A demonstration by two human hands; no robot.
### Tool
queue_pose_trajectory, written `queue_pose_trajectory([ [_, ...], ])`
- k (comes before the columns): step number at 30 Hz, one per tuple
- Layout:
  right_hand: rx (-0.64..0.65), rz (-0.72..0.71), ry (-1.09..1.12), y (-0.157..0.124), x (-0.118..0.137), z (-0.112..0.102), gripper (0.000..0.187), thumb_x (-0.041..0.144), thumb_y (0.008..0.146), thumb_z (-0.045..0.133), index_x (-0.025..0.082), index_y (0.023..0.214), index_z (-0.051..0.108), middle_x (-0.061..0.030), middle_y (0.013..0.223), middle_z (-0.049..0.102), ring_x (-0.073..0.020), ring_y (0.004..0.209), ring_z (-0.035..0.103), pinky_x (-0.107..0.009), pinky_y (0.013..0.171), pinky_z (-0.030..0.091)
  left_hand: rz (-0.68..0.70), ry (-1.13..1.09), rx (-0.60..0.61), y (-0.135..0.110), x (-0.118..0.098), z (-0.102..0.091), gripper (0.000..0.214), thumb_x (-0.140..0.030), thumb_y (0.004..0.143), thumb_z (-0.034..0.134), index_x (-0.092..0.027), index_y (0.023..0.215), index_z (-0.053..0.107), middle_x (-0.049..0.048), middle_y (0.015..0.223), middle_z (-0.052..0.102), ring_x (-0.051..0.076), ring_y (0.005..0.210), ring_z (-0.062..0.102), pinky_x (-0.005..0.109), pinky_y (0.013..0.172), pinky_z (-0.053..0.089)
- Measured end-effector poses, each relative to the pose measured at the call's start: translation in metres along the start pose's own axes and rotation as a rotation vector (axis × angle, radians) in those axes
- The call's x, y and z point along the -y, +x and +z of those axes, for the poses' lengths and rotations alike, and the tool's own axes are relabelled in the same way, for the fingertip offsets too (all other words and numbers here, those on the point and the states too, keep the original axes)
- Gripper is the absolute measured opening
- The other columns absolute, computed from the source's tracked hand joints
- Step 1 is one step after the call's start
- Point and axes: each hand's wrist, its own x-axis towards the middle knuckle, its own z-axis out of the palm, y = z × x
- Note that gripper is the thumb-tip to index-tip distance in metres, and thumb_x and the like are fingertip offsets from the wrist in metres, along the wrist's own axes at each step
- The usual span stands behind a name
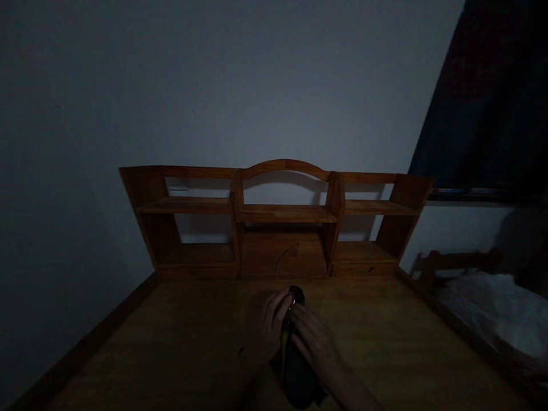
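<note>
A long dark case-like object (pixel 297 374) with a rounded near end and a yellowish strip along its left side lies on the wooden desk. Its exact kind cannot be made out in the dim light. My left hand (pixel 272 322) is bent around its upper left side, with the fingertips close to a small shiny spot near the far end. From the right, my right hand (pixel 311 337) lies over the object, fingers curled together and tips meeting near the left hand's fingers. The hands cover the middle of the object; its dark far end shows just beyond the fingertips.
The wooden desktop (pixel 171 325) spreads around the hands, with raised edges at both sides. A wooden shelf unit (pixel 286 214) stands at its back against a pale wall. To the right are a dark curtain (pixel 492 103) and a whitish plastic-looking sheet (pixel 500 314).
</note>
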Motion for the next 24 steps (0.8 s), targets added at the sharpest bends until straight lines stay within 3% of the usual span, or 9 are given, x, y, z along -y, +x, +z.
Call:
queue_pose_trajectory([
  [6, 0.107, 0.036, 0.016, 0.004, 0.002, -0.008, 0.044, 0.014, 0.088, 0.053, 0.017, 0.132, 0.049, -0.0120, 0.135, 0.054, -0.0265, 0.127, 0.048, -0.051, 0.109, 0.039, 0.053, 0.088, 0.062, 0.001, -0.003, -0.007, 0.062, -0.005, 0.090, 0.038, -0.020, 0.149, 0.022, 0.0109, 0.144, 0.044, 0.022, 0.136, 0.034, 0.039, 0.107, 0.038],
  [13, 0.076, 0.132, 0.224, 0.005, 0.006, -0.007, 0.039, 0.015, 0.092, 0.047, 0.021, 0.131, 0.051, -0.0104, 0.133, 0.056, -0.0237, 0.126, 0.048, -0.046, 0.108, 0.041, -0.017, 0.066, 0.092, 0.003, -0.002, -0.007, 0.068, -0.003, 0.087, 0.038, -0.020, 0.150, 0.019, 0.0116, 0.146, 0.040, 0.023, 0.135, 0.034, 0.041, 0.107, 0.038],
  [18, -0.014, 0.320, 0.508, 0.005, 0.011, 0.003, 0.030, 0.019, 0.091, 0.048, 0.022, 0.118, 0.062, -0.0103, 0.123, 0.062, -0.0228, 0.117, 0.056, -0.041, 0.103, 0.044, -0.002, 0.138, 0.061, 0.000, 0.002, -0.005, 0.065, -0.005, 0.089, 0.039, -0.022, 0.149, 0.020, 0.0105, 0.145, 0.042, 0.022, 0.134, 0.036, 0.040, 0.106, 0.039],
  [24, -0.023, 0.595, 0.896, 0.002, -0.002, 0.011, 0.028, 0.036, 0.082, 0.064, 0.020, 0.104, 0.071, -0.0094, 0.109, 0.068, -0.0275, 0.105, 0.061, -0.042, 0.096, 0.046, 0.055, 0.199, 0.146, 0.003, -0.006, -0.006, 0.065, -0.003, 0.087, 0.040, -0.024, 0.148, 0.027, 0.0084, 0.147, 0.041, 0.025, 0.134, 0.034, 0.039, 0.104, 0.041],
])
